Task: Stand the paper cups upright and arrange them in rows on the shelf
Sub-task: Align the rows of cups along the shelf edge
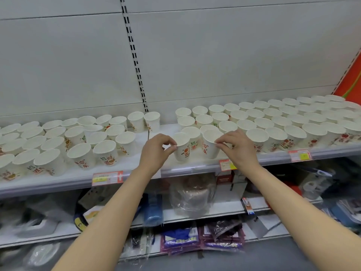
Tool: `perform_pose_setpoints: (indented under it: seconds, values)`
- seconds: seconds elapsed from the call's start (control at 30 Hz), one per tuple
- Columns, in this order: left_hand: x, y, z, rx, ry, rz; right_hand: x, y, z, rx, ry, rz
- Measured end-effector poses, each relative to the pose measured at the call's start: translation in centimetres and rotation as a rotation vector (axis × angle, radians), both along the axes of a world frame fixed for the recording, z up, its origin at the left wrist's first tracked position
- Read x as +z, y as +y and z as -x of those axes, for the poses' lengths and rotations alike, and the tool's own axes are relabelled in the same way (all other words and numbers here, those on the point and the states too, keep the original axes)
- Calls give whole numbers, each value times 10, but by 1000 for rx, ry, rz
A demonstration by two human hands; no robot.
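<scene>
White paper cups with red and green print stand upright all along the white shelf (136, 165). To the right they form tidy rows (293, 118); to the left they stand in a looser cluster (58, 141). My left hand (156, 151) pinches the rim of one front cup (182, 147) between thumb and fingers. My right hand (236, 147) pinches the rim of the neighbouring cup (210, 143). Both cups stand upright near the shelf's front edge, at the left end of the tidy rows.
Two cups (144, 121) stand apart at the back by the slotted upright (134, 55). Price tags (107, 178) hang on the shelf's front lip. Lower shelves hold bagged goods (192, 196) and packets (181, 241). An orange panel (351, 79) is at the far right.
</scene>
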State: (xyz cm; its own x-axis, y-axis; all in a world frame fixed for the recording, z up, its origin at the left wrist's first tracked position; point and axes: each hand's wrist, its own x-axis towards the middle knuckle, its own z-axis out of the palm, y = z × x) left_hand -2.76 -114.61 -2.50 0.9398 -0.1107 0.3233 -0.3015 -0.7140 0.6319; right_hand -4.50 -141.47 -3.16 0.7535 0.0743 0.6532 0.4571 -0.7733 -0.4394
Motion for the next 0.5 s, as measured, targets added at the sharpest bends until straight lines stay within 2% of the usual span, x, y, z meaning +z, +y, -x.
perform_pose_setpoints:
  seconds: [0.33, 0.5]
  values:
    - [-5, -7, -8, -45, 73, -115, -18, -25, -17, 86, -30, 257]
    - [-5, -10, -13, -42, 41, -99, -19, -28, -23, 73, -46, 271]
